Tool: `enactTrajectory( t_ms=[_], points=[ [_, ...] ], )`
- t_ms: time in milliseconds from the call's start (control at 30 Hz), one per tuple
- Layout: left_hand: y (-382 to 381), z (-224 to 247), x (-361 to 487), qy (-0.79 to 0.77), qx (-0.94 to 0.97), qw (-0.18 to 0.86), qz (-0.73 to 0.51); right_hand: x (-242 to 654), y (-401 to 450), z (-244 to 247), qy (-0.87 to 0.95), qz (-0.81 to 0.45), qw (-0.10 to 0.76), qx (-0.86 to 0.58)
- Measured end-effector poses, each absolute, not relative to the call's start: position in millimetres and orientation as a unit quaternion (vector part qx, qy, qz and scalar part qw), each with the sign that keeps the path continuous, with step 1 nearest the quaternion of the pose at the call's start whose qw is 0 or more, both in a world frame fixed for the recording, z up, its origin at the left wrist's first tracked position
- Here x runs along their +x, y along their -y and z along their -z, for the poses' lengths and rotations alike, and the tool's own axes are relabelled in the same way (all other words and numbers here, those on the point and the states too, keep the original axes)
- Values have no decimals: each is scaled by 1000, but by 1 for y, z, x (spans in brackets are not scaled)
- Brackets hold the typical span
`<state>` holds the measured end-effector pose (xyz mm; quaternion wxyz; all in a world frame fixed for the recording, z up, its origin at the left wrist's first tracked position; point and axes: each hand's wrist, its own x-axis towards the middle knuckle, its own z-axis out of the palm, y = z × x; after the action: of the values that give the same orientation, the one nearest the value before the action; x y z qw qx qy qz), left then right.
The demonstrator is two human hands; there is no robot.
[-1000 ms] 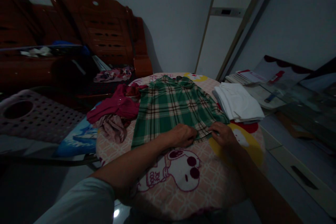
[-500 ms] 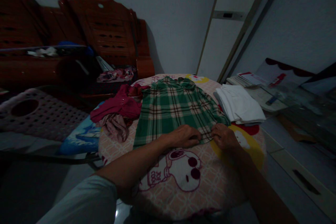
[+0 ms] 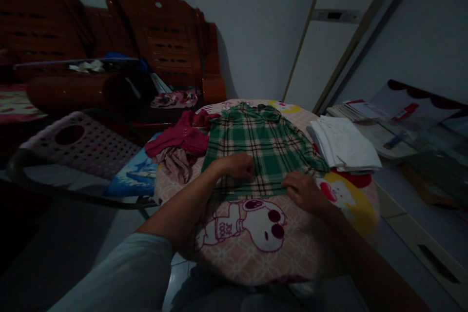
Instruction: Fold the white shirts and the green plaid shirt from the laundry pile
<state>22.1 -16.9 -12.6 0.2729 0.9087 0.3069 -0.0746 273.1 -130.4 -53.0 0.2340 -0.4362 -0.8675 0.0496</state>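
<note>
A green plaid shirt (image 3: pixel 256 141) is spread out on a round table with a patterned pink cloth (image 3: pixel 300 239). My left hand (image 3: pixel 239 165) is over the lower left part of the shirt, its fingers curled in; what they hold, if anything, is hidden. At the shirt's near edge, my right hand (image 3: pixel 302 190) has its fingertips bent down and pressed together on the fabric, and whether cloth is pinched there is too dark to tell.
Crumpled magenta clothing (image 3: pixel 183 134) lies on the table's left side. Folded white clothes (image 3: pixel 345 144) are stacked at the right. Beyond are a pink woven chair (image 3: pixel 87 144), a wooden bench (image 3: pixel 164 44) and a glass-topped surface holding papers (image 3: pixel 361 109).
My left hand has moved up and left from the shirt's near edge onto its fabric. The right hand stays near that edge, and the view has shifted left.
</note>
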Motion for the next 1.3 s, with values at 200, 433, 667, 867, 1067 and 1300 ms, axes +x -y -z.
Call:
enactTrajectory(
  t_ms=[200,433,667,867,1067,1300],
  points=[
    [31,12,-10,-332,893,291,94,217,126,42,904,-105,139,-391],
    [61,19,-53,-352,894,270,57,191,125,65,904,-54,125,-405],
    [78,23,-65,-411,896,166,30,190,127,75,907,3,138,-399],
    [75,21,-77,-387,885,259,20,185,133,70,916,-11,140,-375],
    [42,19,-104,-431,845,303,-89,176,129,58,908,-62,148,-386],
    [-47,15,-86,-539,773,89,-322,122,104,42,912,-102,145,-371]
  ],
)
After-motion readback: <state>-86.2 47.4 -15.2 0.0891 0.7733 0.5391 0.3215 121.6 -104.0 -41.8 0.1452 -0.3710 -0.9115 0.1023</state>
